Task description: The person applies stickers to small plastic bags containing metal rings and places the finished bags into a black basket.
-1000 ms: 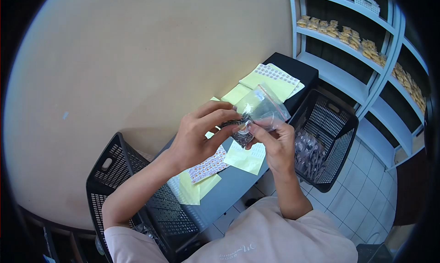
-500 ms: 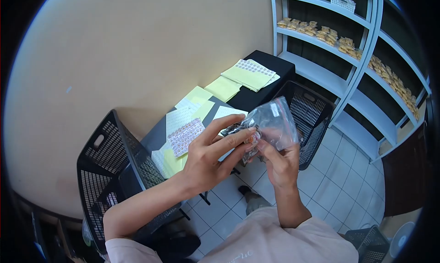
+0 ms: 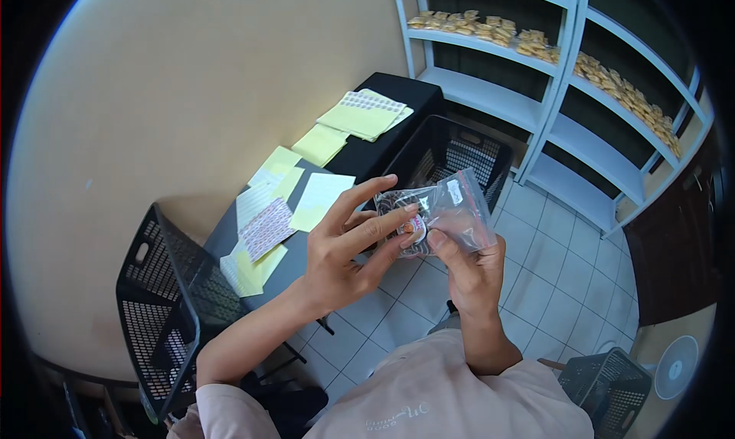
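My right hand (image 3: 471,274) holds a small clear zip bag (image 3: 452,213) with dark contents from below, its red seal strip pointing up and right. My left hand (image 3: 344,244) has its fingers spread, with the fingertips pressing a small round sticker (image 3: 414,226) onto the bag's front. Both hands hover above the tiled floor, to the right of the dark table (image 3: 295,267).
Yellow backing sheets and a sticker sheet (image 3: 266,228) lie on the table. More sheets (image 3: 360,114) rest on a black stand. A black basket (image 3: 157,316) stands at the left, another (image 3: 452,159) beyond the hands. White shelves (image 3: 536,64) carry several packets. A fan (image 3: 674,370) is at bottom right.
The view has swung right and the hands now sit over the floor. The bag has tilted flatter, and my left fingers have shifted onto the sticker on its front.
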`<state>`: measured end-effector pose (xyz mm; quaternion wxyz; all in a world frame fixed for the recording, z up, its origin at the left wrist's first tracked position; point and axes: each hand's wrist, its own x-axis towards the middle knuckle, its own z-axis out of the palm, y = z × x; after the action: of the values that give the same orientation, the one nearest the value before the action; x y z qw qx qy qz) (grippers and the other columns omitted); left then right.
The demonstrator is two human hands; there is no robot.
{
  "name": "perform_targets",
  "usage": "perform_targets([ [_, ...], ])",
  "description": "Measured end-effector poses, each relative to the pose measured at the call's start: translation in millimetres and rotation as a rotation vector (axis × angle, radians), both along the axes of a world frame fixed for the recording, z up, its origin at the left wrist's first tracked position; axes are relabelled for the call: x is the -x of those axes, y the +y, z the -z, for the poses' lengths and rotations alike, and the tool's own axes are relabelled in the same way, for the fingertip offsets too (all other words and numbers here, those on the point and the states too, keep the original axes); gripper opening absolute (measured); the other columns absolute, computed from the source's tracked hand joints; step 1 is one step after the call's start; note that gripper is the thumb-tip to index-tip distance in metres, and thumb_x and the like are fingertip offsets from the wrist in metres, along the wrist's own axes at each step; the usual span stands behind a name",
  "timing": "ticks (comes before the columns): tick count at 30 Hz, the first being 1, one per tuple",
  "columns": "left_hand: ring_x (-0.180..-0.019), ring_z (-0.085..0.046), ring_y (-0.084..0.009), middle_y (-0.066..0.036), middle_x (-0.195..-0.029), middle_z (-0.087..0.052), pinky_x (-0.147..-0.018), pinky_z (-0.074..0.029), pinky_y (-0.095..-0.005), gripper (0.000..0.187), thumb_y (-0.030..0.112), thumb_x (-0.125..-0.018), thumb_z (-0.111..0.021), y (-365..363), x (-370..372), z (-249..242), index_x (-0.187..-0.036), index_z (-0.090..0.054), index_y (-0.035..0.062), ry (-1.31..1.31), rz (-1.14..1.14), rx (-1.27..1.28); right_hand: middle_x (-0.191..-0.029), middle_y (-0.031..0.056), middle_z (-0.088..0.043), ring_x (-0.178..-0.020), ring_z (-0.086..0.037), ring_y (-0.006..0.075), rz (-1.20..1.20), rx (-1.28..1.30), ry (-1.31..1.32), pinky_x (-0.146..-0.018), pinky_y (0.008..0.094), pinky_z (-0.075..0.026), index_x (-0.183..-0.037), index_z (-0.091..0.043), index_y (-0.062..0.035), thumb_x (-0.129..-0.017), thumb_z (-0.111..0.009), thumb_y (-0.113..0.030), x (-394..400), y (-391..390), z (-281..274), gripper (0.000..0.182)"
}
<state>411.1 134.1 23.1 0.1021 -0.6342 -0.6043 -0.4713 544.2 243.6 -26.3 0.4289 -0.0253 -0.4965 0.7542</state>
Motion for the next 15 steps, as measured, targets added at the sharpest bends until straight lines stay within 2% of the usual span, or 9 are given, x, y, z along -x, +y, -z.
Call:
perform_targets([
  [1,-0.090,-0.070,-0.0234,-0.020,-0.126,-0.057,-0.073,-0.058,-0.0316,0.036,0.000,-0.074,-0.078,14,-4,4,-0.109,-0.072,0.0072,-0.063,0.028,-0.007,-0.099,0.0106,-0.068,-0.086,-0.065,0.0142,0.027,-0.047,-0.021,-0.077,0.0266,-0.054,-0.106,-0.065,0.0040,-0.091,-0.063,-0.004,-5,13,3,0.017],
  [3,-0.086,-0.070,-0.0210,-0.019,-0.125,-0.057,-0.072,-0.058,-0.0297,0.036,-0.001,-0.074,-0.078,45,-12,9,-0.109,-0.072,0.0058,-0.030,0.032,-0.047,-0.099,0.0096,-0.068,-0.088,-0.064,0.0126,0.060,-0.101,-0.042,-0.080,0.0250,-0.051,-0.107,-0.065,0.0031,-0.091,-0.064,-0.004,-11,40,6,0.017],
  [7,-0.080,-0.067,-0.0161,-0.017,-0.120,-0.059,-0.063,-0.053,-0.0248,0.037,-0.002,-0.073,-0.078,108,-21,23,-0.109,-0.072,0.0043,-0.025,0.025,-0.083,-0.100,0.0082,-0.068,-0.093,-0.062,0.0109,0.006,0.032,-0.065,-0.083,0.0246,-0.048,-0.108,-0.065,0.0025,-0.090,-0.066,-0.006,-21,103,11,0.020],
  [9,-0.107,-0.063,-0.0284,-0.019,-0.120,-0.059,-0.083,-0.054,-0.0328,0.040,0.000,-0.070,-0.079,135,-25,33,-0.109,-0.071,0.0037,-0.181,0.048,0.001,-0.100,0.0079,-0.068,-0.093,-0.062,0.0109,-0.040,0.097,-0.068,-0.084,0.0246,-0.048,-0.109,-0.065,0.0026,-0.089,-0.067,-0.006,-24,131,19,0.021],
  [15,-0.104,-0.062,-0.0253,-0.018,-0.118,-0.059,-0.081,-0.052,-0.0310,0.035,-0.001,-0.072,-0.078,216,-28,66,-0.106,-0.072,0.0034,-0.256,0.172,-0.003,-0.099,0.0073,-0.067,-0.090,-0.061,0.0093,-0.100,0.211,-0.077,-0.081,0.0235,-0.048,-0.110,-0.065,0.0027,-0.089,-0.066,-0.007,-40,202,52,0.023],
])
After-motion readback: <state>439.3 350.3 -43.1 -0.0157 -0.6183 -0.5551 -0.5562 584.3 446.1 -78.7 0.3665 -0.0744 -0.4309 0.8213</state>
